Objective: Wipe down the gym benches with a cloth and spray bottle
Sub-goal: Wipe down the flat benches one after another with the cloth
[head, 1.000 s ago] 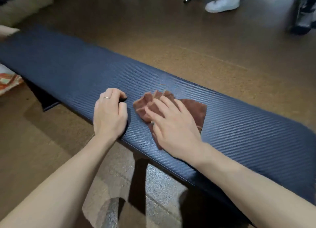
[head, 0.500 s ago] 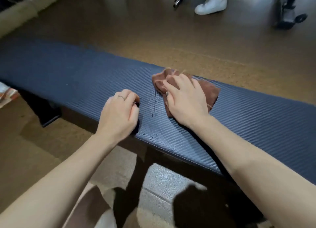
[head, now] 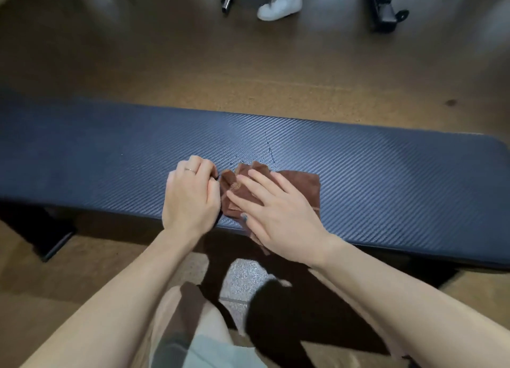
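Note:
A long dark blue gym bench (head: 372, 169) with a woven carbon pattern runs across the view. A brown cloth (head: 300, 187) lies on its near half. My right hand (head: 278, 213) presses flat on the cloth with straight, spread fingers. My left hand (head: 190, 196), wearing a ring, rests on the bench just left of the cloth with its fingers curled under, holding nothing that I can see. A thin line of wet droplets (head: 269, 149) marks the pad beyond the cloth. No spray bottle is in view.
Brown floor (head: 165, 64) lies beyond the bench. A person's white shoe (head: 280, 2) and a black equipment base (head: 383, 7) stand at the far edge. The bench's black foot (head: 52, 240) sits at the lower left. My knees are below the bench.
My right hand has drawn the cloth back from the bench's far edge toward the near edge, close to my left hand. The view has swung, so the bench now lies level.

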Tool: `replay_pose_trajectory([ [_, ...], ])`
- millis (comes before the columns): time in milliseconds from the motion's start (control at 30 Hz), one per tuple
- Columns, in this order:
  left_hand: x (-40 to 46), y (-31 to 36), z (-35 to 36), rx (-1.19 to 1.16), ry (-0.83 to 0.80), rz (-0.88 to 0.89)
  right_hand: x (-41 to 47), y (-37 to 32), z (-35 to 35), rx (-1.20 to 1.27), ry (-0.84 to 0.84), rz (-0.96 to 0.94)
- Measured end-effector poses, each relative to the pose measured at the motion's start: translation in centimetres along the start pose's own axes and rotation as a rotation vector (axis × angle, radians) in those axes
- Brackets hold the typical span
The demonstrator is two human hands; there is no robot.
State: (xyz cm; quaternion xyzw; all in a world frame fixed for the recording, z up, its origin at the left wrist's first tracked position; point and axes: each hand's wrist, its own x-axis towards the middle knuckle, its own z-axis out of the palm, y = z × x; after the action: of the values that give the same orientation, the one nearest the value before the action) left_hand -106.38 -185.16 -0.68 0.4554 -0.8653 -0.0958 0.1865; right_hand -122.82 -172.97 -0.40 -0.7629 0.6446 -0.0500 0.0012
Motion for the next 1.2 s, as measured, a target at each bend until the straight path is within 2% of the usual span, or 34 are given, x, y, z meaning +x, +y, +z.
replay_pose_trajectory([
  [133, -0.2, -0.4, -0.2, -0.009, -0.02, 0.015, -5.6, 3.6, 0.0, -0.074, -0.038, -0.103],
  [233, -0.2, -0.3, -0.2, 0.001, -0.035, 0.032, -8.8, 5.8, -0.3, -0.134, -0.052, -0.107],
  [367, 1.1, -2.9, -1.5, 0.042, -0.083, 0.16, -5.9, 3.5, 0.2, -0.158, 0.01, -0.166],
  [533, 2.0, -7.2, -2.7, 0.039, 0.018, -0.073, 1.8, -2.4, 1.8, -0.12, 0.048, -0.224],
  [700, 1.7, -6.9, -2.4, 0.034, -0.012, -0.005, -0.7, -0.7, 1.0, -0.077, 0.026, -0.181],
  [867, 1.4, -6.9, -2.4, 0.051, -0.006, 0.001, -6.1, 3.1, -0.4, -0.101, -0.017, -0.016],
  [1200, 1.3, -7.1, -2.5, 0.023, 0.001, 0.039, 5.4, -2.6, 0.4, 0.0, 0.009, 0.073],
])
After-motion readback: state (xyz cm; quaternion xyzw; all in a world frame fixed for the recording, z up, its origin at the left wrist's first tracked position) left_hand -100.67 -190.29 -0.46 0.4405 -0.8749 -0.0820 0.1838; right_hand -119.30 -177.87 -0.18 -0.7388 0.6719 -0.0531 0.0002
